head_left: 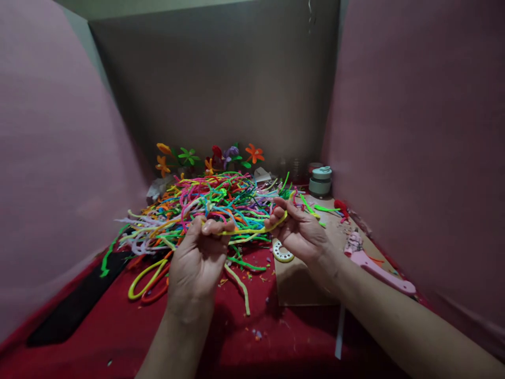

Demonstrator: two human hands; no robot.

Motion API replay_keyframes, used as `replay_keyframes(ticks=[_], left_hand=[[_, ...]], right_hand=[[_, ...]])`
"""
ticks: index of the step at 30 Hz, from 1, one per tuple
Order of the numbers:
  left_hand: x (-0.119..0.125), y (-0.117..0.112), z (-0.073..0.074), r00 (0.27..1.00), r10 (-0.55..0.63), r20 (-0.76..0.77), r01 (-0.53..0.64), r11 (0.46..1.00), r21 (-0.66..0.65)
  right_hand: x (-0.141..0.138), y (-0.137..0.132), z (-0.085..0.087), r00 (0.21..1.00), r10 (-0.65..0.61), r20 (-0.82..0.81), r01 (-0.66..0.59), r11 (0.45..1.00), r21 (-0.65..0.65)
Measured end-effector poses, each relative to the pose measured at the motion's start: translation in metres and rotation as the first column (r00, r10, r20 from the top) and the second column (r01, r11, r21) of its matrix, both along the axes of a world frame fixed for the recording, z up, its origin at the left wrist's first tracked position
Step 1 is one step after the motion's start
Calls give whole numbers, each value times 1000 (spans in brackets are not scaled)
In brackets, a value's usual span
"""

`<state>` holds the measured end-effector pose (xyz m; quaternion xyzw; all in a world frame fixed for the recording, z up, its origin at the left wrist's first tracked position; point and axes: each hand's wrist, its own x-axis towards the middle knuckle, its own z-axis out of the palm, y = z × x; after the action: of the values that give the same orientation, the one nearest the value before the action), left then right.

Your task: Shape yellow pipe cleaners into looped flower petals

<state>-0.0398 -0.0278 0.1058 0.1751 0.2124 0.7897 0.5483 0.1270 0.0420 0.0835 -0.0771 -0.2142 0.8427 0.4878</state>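
Nearest to me, both forearms run in from the lower edge, cut off by it. The left hand point(199, 260) shows me its back, so I cannot see its fingertips properly, but its grip is closed on one end of a yellow pipe cleaner point(248, 230). The right hand point(302, 231) has its grip pinched on the other end, and the strand runs nearly level between the two grips, above the bench. Where each end finishes inside the fingers is hidden.

Below the left grip a loose yellow loop point(145, 276) lies on the red cloth point(118, 326). Under the right grip sits a white ring point(283, 251), partly covered by the hand, on a cardboard sheet point(300, 284). Right of that grip lies a pink tool point(379, 268); I cannot make out what it is.

Just beyond both grips a tangled pile of pipe cleaners point(213, 202) spreads out, too knotted to follow single strands. Behind it stand pipe-cleaner flowers point(213, 155), their stems hidden, and far right of the grips a teal jar point(320, 180) in dim light
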Motion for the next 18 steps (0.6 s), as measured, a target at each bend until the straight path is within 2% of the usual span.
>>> replay_keyframes(ticks=[3,6,11,18], left_hand=[[3,-1,0,996,-70,51,64,993,101],[3,-2,-5,998,-61,12,60,995,85],[3,-5,-12,998,-45,-36,47,997,66],[2,1,-16,996,-30,-87,36,997,68]], right_hand=[[2,0,4,1000,-20,-20,20,1000,-5],[4,-3,9,999,-25,-31,25,999,21],[8,-9,13,999,-32,-2,32,988,153],[8,-8,11,994,-35,101,15,980,198]])
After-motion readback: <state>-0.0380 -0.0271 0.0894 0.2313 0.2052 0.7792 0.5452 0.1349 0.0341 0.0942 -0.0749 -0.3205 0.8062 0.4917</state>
